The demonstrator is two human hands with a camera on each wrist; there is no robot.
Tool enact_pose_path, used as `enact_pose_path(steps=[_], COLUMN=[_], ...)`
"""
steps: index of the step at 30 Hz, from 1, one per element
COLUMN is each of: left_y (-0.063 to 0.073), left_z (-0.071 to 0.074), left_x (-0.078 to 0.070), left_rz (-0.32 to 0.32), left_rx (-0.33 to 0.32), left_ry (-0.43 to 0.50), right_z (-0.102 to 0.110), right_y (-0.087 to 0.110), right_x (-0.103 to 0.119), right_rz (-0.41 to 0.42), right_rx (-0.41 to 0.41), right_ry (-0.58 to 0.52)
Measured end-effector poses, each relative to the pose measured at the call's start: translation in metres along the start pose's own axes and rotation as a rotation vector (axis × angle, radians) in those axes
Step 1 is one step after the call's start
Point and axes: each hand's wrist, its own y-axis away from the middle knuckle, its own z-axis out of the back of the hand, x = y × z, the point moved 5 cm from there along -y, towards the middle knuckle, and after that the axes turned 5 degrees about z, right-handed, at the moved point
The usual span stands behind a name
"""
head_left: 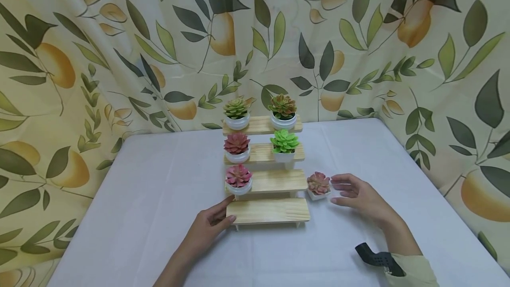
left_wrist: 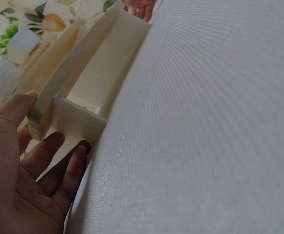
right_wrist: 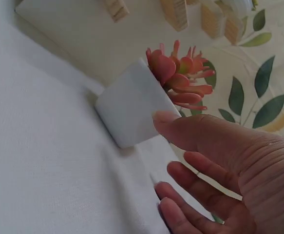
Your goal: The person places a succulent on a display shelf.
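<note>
A wooden four-step stand (head_left: 268, 211) stands on the white-covered table. My left hand (head_left: 209, 224) holds the left end of its lowest step; in the left wrist view the thumb lies on the board's edge and the other fingers bend beside the white side panel (left_wrist: 73, 117). Right of the stand, a dusty-pink succulent (head_left: 318, 181) in a white square pot (right_wrist: 132, 105) sits on the table. My right hand (head_left: 360, 195) is beside that pot with fingers loosely bent and spread. Its thumb is close to the pot's rim; whether they touch, I cannot tell.
On the upper steps stand several potted succulents: a pale green one (head_left: 236, 109), a brownish-green one (head_left: 283, 106), a dark red one (head_left: 237, 143), a bright green one (head_left: 284, 141) and a pink one (head_left: 238, 175). A leaf-patterned curtain (head_left: 255, 70) hangs behind. A black strap (head_left: 378, 258) is at the right wrist.
</note>
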Motion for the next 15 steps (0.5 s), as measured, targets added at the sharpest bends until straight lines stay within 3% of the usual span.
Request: enact_pose_path(steps=[8,15], left_y=[0.000,0.000], left_z=[0.000,0.000], left_x=[-0.001,0.000], left_rz=[-0.004,0.004], left_rx=[0.009,0.004], left_ry=[0.013,0.014], right_z=[-0.010,-0.027], right_y=[-0.003,-0.012], right_x=[0.001,0.000], right_rz=[0.058,0.094], right_rx=[0.006,0.013], right_ry=[-0.013,-0.099])
